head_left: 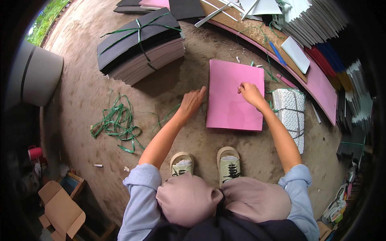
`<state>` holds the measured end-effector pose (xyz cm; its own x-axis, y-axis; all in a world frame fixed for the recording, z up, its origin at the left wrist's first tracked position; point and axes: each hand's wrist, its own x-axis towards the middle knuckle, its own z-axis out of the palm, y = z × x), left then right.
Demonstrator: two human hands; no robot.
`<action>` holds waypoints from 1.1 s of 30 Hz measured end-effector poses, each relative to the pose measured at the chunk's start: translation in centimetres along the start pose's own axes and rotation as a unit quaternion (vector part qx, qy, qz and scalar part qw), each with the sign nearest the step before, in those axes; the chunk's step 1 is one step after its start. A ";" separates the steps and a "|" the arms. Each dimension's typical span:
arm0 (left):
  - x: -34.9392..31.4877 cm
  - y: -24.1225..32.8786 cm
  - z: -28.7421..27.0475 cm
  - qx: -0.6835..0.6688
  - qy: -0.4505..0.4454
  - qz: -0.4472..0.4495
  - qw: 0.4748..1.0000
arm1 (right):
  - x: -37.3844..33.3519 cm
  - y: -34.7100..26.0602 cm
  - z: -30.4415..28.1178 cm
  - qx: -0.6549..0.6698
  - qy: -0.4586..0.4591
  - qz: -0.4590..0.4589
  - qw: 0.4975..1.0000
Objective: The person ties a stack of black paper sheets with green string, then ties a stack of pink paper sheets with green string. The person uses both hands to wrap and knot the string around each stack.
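Note:
A squared stack of pink sheets (pixel 234 114) lies on the floor in front of my feet. My left hand (pixel 193 104) is beside its left edge, fingers curled together with the tips toward the stack. Over the right part of the top sheet is my right hand (pixel 251 94), its fingers drawn into a pinch. Whatever either hand holds is hidden or too thin to make out. Thin green plastic twine (pixel 161 120) runs along the floor up to my left hand. It comes from a tangled pile of green twine (pixel 119 122) at the left.
A tall bundle of black and pink sheets (pixel 138 44), tied with green twine, stands at the far left. A silvery textured bundle (pixel 288 110) lies right of the stack. Beyond are a blue-handled tool (pixel 277 53) and a pink-edged board (pixel 321 94). A cardboard box (pixel 62 209) sits lower left.

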<state>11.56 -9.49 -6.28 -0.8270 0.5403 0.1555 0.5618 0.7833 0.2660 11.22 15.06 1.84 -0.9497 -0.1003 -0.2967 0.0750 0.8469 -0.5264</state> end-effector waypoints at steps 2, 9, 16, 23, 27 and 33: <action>1.1 -0.5 -0.9 -0.028 -0.002 -0.048 0.998 | -0.5 -1.0 -1.0 0.011 -0.006 -0.007 1.000; 5.5 -2.6 -3.4 -0.014 -0.139 -0.158 0.978 | -0.5 -1.5 -2.1 -0.010 -0.013 0.010 1.000; 10.0 -4.0 -1.0 -0.188 -0.058 -0.272 0.942 | 5.2 5.1 -1.6 -0.038 0.121 -0.051 0.991; 11.7 -1.6 -1.5 -0.321 -0.021 -0.374 0.870 | 8.6 6.2 3.6 -0.045 0.168 -0.096 0.980; 12.3 0.2 -1.9 -0.234 -0.030 -0.284 0.929 | 7.9 4.6 1.4 0.003 0.170 -0.109 0.979; 10.6 2.4 -4.1 -0.351 -0.145 -0.278 0.882 | 3.5 1.7 -2.7 0.275 -0.073 0.084 0.955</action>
<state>4.06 -3.12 -0.05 -0.8732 0.2679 -0.4071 -0.1651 0.6234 0.7643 7.19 17.55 2.05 -0.8608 -0.0931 -0.5004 0.4089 0.4590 -0.7888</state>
